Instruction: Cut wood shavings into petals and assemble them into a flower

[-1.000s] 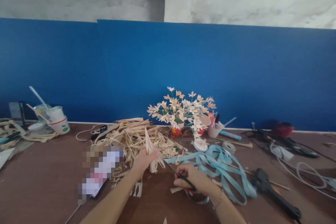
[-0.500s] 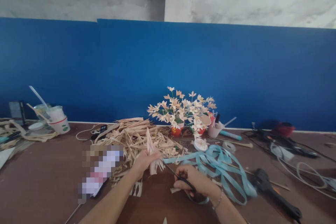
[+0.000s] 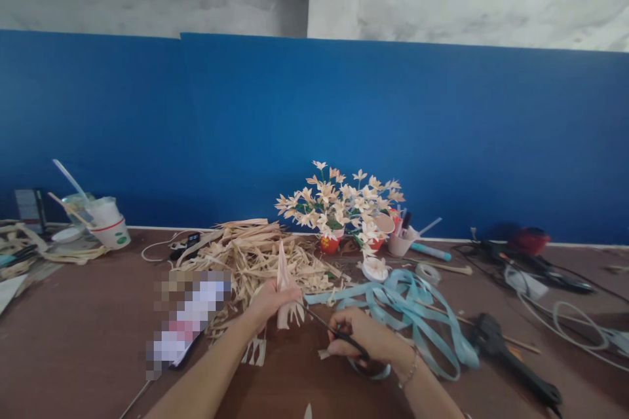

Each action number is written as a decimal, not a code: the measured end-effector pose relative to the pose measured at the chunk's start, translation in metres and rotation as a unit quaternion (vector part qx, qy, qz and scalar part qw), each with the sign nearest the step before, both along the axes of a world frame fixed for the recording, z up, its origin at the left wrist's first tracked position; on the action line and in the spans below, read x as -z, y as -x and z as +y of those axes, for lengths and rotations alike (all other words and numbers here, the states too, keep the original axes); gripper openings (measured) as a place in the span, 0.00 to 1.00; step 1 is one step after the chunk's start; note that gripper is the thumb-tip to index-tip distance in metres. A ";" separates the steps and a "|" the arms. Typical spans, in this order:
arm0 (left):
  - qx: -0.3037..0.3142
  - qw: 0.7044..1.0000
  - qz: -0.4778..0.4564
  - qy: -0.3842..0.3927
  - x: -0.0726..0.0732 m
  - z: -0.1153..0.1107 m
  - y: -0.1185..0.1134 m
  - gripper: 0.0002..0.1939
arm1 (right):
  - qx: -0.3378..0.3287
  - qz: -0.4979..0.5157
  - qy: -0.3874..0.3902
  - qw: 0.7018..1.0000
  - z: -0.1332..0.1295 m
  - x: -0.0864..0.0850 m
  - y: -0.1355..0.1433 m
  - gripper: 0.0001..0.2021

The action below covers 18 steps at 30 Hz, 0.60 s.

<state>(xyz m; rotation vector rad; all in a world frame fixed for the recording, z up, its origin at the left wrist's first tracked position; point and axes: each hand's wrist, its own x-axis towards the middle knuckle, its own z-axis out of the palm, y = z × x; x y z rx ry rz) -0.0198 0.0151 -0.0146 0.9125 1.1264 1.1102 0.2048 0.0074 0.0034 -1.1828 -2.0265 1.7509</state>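
Note:
My left hand (image 3: 274,301) pinches a pale dried husk (image 3: 284,268), its pointed end up and its lower edge cut into narrow strips. In my right hand (image 3: 351,334) are dark-handled scissors (image 3: 354,346), closed round by the fingers. The blades reach left to the husk's fringed lower edge. A small pale scrap (image 3: 324,354) shows by the right fingertips; whether it is held I cannot tell. Behind my left hand lies a heap of dried husks (image 3: 250,255). A cut, fringed piece (image 3: 256,351) rests on the table under my left wrist.
Potted pale flowers (image 3: 339,203) stand at the back. Blue ribbon (image 3: 417,321) lies tangled right of my right hand, with a black glue gun-like tool (image 3: 514,360) beyond it. A phone (image 3: 196,321), blurred out, is at left. Cups (image 3: 111,232) and cables (image 3: 555,314) sit farther out.
The husk in my left hand stands slightly more upright, and its lower strips are spread more apart. Both hands keep nearly the same place, with the scissors still at the strips.

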 end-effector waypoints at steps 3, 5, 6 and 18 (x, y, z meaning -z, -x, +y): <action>0.008 1.000 0.000 0.001 -0.001 -0.001 0.000 0.15 | -0.002 -0.013 0.006 1.000 0.001 0.001 -0.001 0.10; 0.005 1.000 0.004 0.009 -0.001 -0.001 0.000 0.15 | -0.002 -0.024 0.004 1.000 0.001 0.001 -0.002 0.10; 0.005 1.000 0.007 0.011 0.000 -0.001 0.000 0.15 | -0.003 -0.029 0.002 1.000 0.001 0.001 -0.002 0.10; -0.143 0.988 0.016 -0.057 -0.004 -0.002 -0.009 0.16 | 0.068 0.140 -0.012 0.988 0.004 0.002 0.005 0.10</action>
